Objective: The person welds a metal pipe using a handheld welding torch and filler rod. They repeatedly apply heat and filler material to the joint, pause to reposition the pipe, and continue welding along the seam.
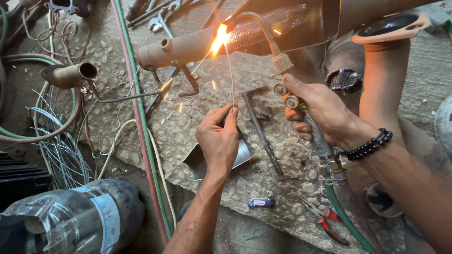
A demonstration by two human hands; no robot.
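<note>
My left hand (219, 136) pinches a thin filler rod (230, 75) that runs up to a bright flame (219, 37). The flame burns where a rusty pipe (179, 49) meets a perforated metal exhaust part (273, 28). My right hand (318, 113) grips a gas welding torch (301, 108); its curved nozzle arcs up to the flame. A black bead bracelet (369, 145) circles my right wrist. Sparks fall below the joint.
Red and green hoses (141, 127) cross the rough concrete slab (282, 174). On it lie a bent metal sheet (242, 155), an L-shaped bar (259, 127), a small blue lighter (260, 202) and red pliers (329, 223). Wire bundle (61, 150) and plastic bottle (80, 216) at left.
</note>
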